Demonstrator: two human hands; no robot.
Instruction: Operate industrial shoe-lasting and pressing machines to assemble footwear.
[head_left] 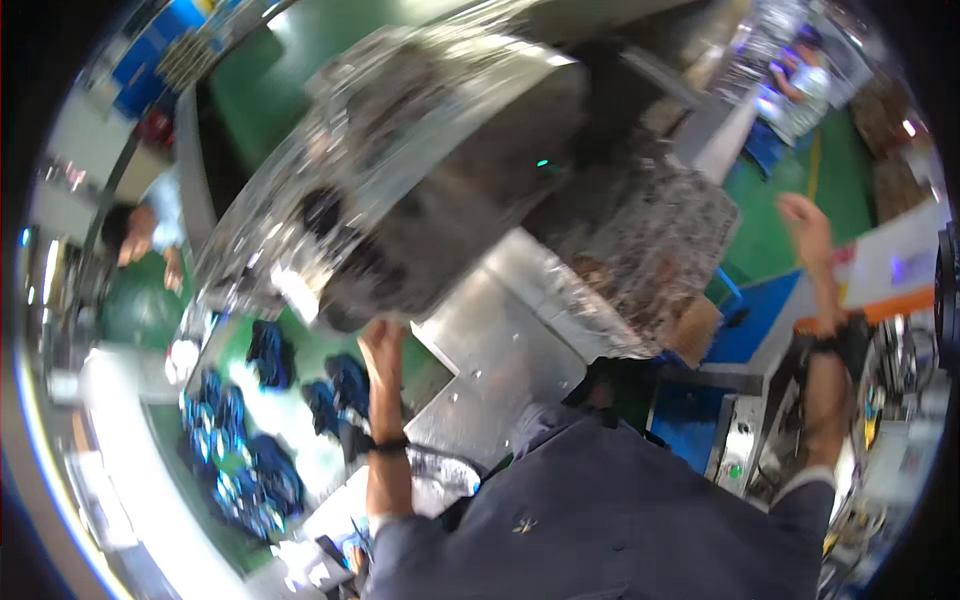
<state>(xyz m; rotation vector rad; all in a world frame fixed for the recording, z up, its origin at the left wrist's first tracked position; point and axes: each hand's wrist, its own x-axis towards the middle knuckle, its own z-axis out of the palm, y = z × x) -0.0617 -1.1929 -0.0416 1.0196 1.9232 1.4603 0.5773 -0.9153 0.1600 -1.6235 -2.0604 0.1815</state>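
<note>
My left hand (382,348) is raised with its fingers curled together at the lower edge of a large, worn grey machine part (440,220) with shiny, clear film-like sheeting on it. Whatever those fingers hold, if anything, is hidden. Off to the right, my right hand (806,228) is lifted over the green floor, its fingers stretched out and blurred, with nothing visible in them. A dark band circles each wrist. Between my arms lies a bare metal plate (495,360) with small bolts. Right of it sits a stained, rough grey block-like surface (640,250).
Several dark blue bundles (240,440) lie at the lower left. A person (150,225) stands at the far left; another person (800,90) sits at the upper right. Blue panels (750,320) and a bench with cluttered equipment (890,370) are on the right.
</note>
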